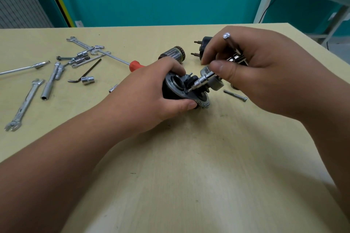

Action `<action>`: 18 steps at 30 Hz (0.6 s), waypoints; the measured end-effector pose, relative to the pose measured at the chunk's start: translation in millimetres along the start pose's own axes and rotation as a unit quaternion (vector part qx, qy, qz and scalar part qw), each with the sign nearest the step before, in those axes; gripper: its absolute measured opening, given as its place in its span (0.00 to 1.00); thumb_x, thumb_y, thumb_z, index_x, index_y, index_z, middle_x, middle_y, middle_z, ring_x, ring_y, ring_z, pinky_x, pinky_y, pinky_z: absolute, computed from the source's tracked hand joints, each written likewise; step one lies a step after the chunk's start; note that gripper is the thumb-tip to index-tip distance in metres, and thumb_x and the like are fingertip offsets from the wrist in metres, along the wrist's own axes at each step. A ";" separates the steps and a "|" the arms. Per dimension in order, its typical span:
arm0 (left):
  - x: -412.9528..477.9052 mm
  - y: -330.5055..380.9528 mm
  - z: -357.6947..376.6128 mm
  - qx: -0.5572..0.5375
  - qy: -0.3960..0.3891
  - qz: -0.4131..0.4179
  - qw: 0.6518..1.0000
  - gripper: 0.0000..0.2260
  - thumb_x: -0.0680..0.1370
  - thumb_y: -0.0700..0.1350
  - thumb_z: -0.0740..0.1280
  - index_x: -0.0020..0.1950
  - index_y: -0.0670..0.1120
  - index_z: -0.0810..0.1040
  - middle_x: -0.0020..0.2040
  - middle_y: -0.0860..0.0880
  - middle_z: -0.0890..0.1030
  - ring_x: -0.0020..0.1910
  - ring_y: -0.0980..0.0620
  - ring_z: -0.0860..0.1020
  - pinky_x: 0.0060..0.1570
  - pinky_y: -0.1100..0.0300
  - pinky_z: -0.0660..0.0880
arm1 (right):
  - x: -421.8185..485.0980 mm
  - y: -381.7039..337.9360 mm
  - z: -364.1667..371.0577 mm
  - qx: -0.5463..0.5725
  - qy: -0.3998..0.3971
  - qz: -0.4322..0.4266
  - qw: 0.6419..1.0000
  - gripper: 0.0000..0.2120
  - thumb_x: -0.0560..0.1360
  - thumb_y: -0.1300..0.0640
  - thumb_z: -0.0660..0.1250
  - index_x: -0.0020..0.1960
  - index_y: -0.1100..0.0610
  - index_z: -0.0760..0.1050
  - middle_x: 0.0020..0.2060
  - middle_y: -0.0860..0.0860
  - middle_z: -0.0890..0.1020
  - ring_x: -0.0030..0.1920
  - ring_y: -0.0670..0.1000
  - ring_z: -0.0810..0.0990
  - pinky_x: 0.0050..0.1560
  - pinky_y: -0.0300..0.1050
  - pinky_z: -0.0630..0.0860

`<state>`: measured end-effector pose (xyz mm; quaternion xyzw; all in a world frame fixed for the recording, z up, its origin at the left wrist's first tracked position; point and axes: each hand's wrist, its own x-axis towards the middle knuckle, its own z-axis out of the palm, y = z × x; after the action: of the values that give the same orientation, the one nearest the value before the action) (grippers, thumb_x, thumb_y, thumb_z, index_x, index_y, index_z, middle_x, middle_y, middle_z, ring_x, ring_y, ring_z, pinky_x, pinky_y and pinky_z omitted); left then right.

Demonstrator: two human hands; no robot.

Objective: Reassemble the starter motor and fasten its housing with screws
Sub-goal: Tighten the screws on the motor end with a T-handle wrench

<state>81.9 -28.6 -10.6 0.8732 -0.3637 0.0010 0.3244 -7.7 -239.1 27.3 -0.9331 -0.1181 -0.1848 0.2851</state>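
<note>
The left hand (151, 89) has its grip closed around the motor housing (171, 91). Fingers curl over the top and the thumb presses along the near rim, holding it tilted just above the middle of the tabletop (189, 157). The right hand (255, 66) pinches a slim metal driver (203, 78) between thumb and fingers. The shaft slants down to the left, with its tip set on the open face of the housing.

A long bolt (235, 95) lies on the tabletop just to the right of the housing. Behind the hands sit a copper-wound armature (173, 53) and a dark cylinder with studs (203, 43). A red-handled screwdriver (135, 65) lies partly hidden behind the left hand. Further left lie scattered tools — a wrench (24, 104), a hex key (87, 73) and a socket (87, 80) among them.
</note>
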 end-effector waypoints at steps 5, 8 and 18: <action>-1.1 0.9 1.0 -0.001 -0.005 -0.005 1.000 0.26 0.65 0.67 0.73 0.60 0.62 0.73 0.48 0.65 0.78 0.53 0.72 0.74 0.47 0.74 0.71 | 0.1 -0.9 -0.1 0.013 -0.011 -0.004 1.000 0.05 0.80 0.50 0.64 0.51 0.42 0.78 0.45 0.41 0.80 0.47 0.45 0.79 0.39 0.34 0.72; -1.2 1.6 -0.4 -0.002 -0.009 -0.009 1.000 0.26 0.65 0.67 0.72 0.60 0.63 0.73 0.48 0.65 0.79 0.52 0.73 0.75 0.47 0.73 0.73 | 0.0 -0.9 -0.3 0.014 -0.012 0.000 1.000 0.05 0.80 0.50 0.65 0.51 0.41 0.78 0.46 0.40 0.80 0.47 0.43 0.79 0.40 0.32 0.71; -1.7 5.6 0.3 0.033 -0.019 -0.003 0.999 0.29 0.65 0.68 0.70 0.64 0.61 0.72 0.48 0.67 0.76 0.52 0.73 0.74 0.48 0.72 0.72 | 1.2 1.0 1.6 0.016 -0.013 0.113 0.993 0.01 0.82 0.45 0.64 0.51 0.38 0.73 0.41 0.33 0.82 0.34 0.39 0.81 0.31 0.41 0.72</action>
<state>77.0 -30.6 -8.1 0.8844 -0.3668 -0.0053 0.2886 -5.9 -238.9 26.1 -0.9381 -0.0188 -0.1370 0.3175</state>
